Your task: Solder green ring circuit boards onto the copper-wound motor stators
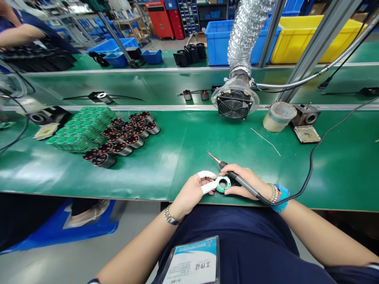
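Note:
My left hand [194, 190] pinches a small round green circuit board [223, 184] with white-taped thumb and forefinger, near the front edge of the green bench. My right hand [247, 185] also touches the board from the right and holds a black soldering iron [233, 176], its metal tip pointing up and left over the mat. The iron's black cord [310, 165] runs off to the right.
Several wound motor stators [124, 138] and a stack of green boards [79, 128] lie at the left. A fume fan on a foil duct [236, 100], a solder pot [279, 116] and an iron stand [306, 118] sit behind. Another person's arm [20, 33] shows at far left.

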